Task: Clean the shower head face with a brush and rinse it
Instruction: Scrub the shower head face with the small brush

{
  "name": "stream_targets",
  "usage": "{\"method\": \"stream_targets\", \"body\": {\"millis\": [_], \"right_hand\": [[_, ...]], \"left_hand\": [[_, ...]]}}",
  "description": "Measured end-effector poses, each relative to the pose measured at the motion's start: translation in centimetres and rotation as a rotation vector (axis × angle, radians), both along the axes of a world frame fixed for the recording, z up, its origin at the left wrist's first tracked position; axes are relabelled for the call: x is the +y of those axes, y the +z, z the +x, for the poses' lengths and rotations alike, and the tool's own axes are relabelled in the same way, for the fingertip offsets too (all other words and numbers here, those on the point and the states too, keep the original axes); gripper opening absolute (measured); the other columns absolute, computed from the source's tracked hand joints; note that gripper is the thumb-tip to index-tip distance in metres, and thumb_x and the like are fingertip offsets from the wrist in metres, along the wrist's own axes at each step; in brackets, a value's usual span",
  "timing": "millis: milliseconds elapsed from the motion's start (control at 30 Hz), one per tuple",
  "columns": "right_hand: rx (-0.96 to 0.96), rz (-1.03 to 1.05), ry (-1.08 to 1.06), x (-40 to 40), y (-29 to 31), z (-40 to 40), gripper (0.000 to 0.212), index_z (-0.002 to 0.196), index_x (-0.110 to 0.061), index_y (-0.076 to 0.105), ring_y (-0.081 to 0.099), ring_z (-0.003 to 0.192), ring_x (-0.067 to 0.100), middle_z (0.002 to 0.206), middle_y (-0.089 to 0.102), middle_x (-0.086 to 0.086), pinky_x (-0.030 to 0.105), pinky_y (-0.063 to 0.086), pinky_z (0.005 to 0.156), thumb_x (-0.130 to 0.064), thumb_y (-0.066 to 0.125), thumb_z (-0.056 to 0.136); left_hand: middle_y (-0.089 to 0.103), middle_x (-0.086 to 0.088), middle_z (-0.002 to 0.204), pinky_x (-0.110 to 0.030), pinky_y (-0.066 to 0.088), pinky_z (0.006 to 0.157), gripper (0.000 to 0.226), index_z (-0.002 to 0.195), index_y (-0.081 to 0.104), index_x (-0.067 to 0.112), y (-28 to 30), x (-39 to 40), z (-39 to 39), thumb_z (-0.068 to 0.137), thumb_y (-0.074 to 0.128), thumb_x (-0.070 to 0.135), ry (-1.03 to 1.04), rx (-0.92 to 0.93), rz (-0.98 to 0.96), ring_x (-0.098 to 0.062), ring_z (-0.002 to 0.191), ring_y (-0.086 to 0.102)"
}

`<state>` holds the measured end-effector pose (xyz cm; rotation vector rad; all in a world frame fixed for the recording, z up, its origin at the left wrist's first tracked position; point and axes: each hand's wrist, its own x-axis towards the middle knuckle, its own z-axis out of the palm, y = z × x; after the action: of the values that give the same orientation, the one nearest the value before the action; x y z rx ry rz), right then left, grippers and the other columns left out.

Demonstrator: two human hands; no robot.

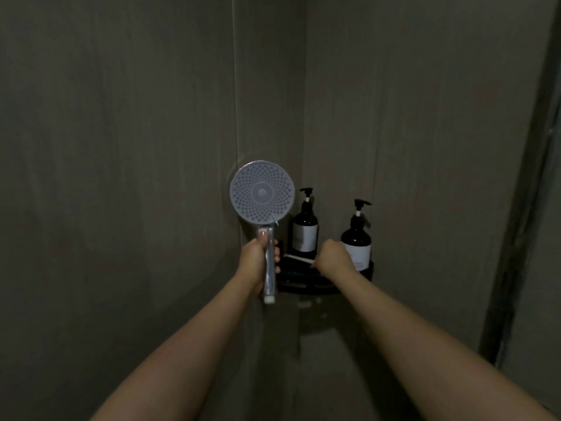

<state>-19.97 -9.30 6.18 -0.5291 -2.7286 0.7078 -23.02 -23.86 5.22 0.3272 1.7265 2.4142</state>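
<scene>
Head view: the shower head (pixel 262 196) stands upright, its perforated face turned toward the camera, handle pointing straight down inside the left hand (pixel 257 259), whose fingers wrap it. Just to its right, the right hand (pixel 333 256) closes on a thin white brush (pixel 299 259) lying across the black corner shelf (pixel 306 285), its long axis pointing left toward the handle. Two dark pump bottles (pixel 305 229) stand behind. The brush must likely travel up and left to reach the face.
</scene>
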Motion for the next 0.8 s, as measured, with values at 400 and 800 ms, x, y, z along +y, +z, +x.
{"method": "stream_targets", "body": {"millis": [400, 800], "right_hand": [[-0.206, 0.168, 0.032, 0.3, -1.3, -3.7, 0.024, 0.115, -0.002, 0.055, 0.059, 0.097, 0.024, 0.12, 0.059, 0.014, 0.029, 0.047, 0.077, -0.008, 0.049, 0.093], [0.41, -0.585, 0.258, -1.7, -0.6, -1.1, 0.033, 0.088, 0.003, 0.066, 0.058, 0.076, 0.022, 0.082, 0.064, 0.014, 0.031, 0.045, 0.07, -0.021, 0.046, 0.097]], "left_hand": [[0.05, -0.002, 0.061, -0.024, 0.038, 0.048, 0.033, 0.08, 0.052, 0.013, 0.3, 0.5, -3.0, 0.098, 0.037, 0.035, -0.081, 0.011, -0.037, -0.012, 0.049, 0.047], [0.049, -0.002, 0.062, -0.022, 0.037, 0.046, 0.033, 0.08, 0.052, 0.013, -0.5, 1.0, 0.5, 0.098, 0.035, 0.034, -0.107, -0.013, 0.029, -0.011, 0.047, 0.046]]}}
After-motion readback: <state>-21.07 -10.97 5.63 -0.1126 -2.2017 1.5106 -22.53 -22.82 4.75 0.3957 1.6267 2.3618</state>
